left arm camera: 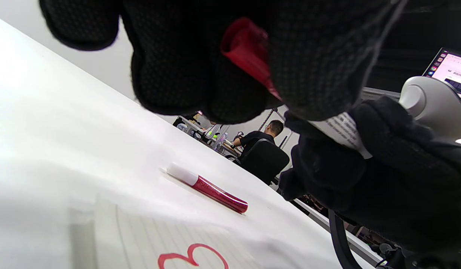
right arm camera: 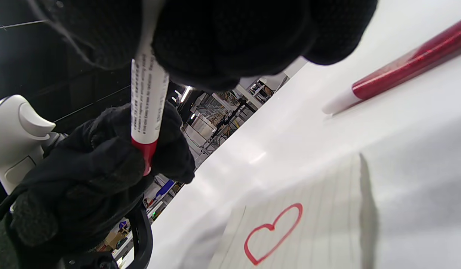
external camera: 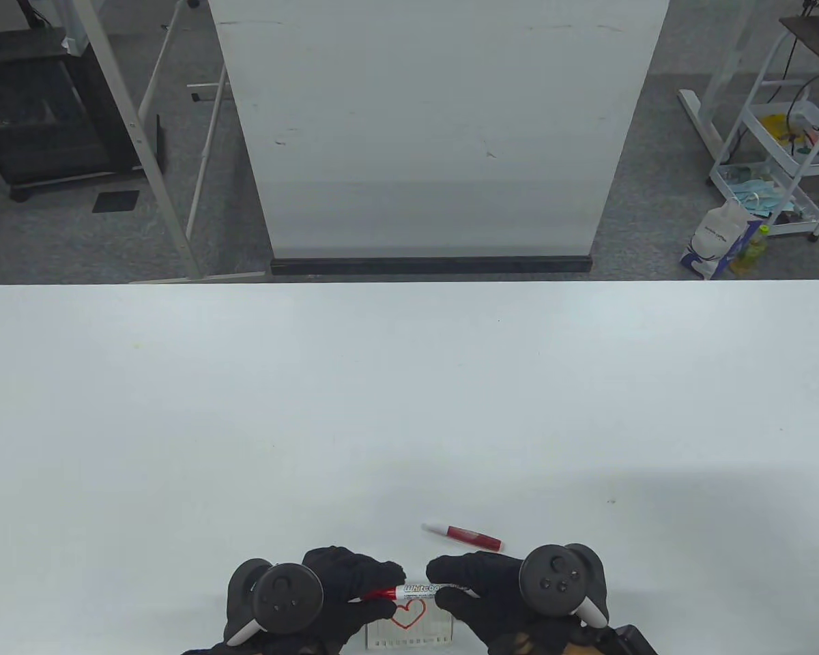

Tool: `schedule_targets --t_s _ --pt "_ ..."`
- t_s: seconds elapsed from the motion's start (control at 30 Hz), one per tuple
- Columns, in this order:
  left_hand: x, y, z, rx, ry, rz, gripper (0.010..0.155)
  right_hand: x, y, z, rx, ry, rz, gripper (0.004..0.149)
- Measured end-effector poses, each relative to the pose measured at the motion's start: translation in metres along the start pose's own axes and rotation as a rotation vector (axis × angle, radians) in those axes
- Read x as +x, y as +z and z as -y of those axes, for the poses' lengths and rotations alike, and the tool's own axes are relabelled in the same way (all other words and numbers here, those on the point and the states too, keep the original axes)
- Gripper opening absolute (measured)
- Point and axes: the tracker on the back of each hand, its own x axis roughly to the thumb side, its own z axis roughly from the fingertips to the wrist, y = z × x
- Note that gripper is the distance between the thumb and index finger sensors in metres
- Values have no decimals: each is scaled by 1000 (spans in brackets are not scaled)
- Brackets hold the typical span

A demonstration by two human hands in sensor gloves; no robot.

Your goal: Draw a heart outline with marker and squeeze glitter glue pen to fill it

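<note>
A red and white whiteboard marker (external camera: 409, 589) lies level between both hands, above a lined paper pad (external camera: 437, 631) bearing a red heart outline (external camera: 408, 613). My left hand (external camera: 355, 587) grips the marker's red cap end (left arm camera: 249, 52); my right hand (external camera: 464, 585) grips the white barrel (right arm camera: 148, 101). The heart (right arm camera: 273, 233) looks unfilled in the right wrist view. A red glitter glue pen (external camera: 464, 536) with a white tip lies on the table just beyond the hands, and shows in the left wrist view (left arm camera: 209, 189) and the right wrist view (right arm camera: 402, 67).
The white table (external camera: 409, 409) stretches far beyond the hands. A white board stands behind the far edge (external camera: 437, 123). A person sits at a desk in the distance (left arm camera: 260, 138).
</note>
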Motion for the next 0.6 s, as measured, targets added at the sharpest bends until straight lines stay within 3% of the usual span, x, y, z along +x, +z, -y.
schedule_targets --t_s 0.33,0.6 --pt "7 3 1 47 -205 74 46 2 -2 -6 13 70 5 50" --pt "-16 1 -15 83 -258 -56 45 2 -3 10 -90 252 -18 68"
